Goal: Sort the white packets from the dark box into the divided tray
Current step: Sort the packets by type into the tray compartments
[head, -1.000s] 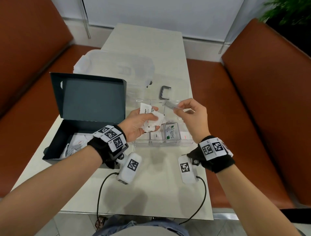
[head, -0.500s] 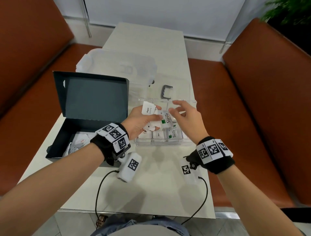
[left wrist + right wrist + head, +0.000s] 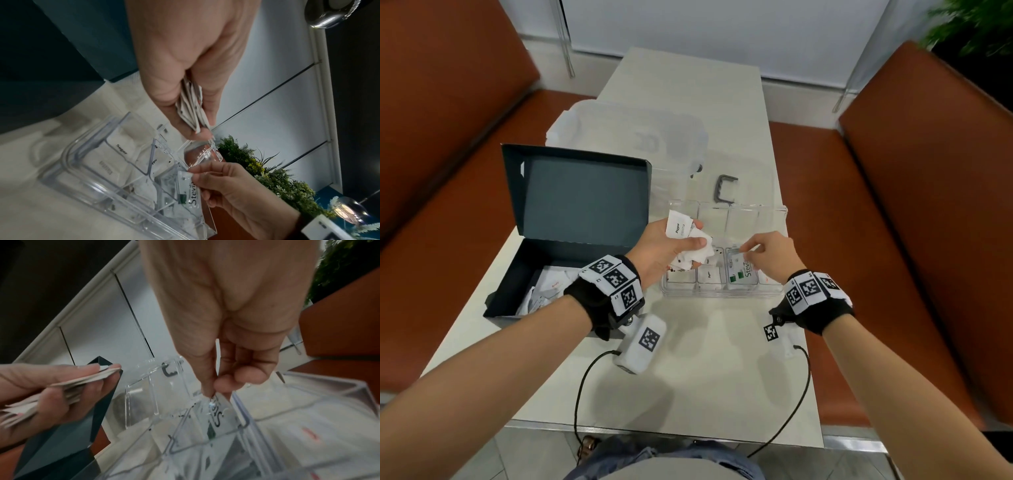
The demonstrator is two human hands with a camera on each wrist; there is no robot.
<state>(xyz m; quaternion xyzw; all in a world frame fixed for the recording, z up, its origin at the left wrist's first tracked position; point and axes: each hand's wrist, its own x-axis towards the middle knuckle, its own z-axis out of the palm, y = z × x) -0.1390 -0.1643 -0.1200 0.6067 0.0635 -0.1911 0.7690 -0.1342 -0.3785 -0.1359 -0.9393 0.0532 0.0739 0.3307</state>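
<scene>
Packets [image 3: 690,247]: several, uncountable, gripped in left hand [image 3: 658,251]. Right hand [image 3: 774,255] at 3 o'clock pinches one Stevia packet [image 3: 742,274] in tray [image 3: 722,293]. One box [image 3: 544,274].

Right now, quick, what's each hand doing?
Left hand: closed, holding a bunch of white packets.
Right hand: fingers pinching a Stevia packet over the divided tray.
</scene>
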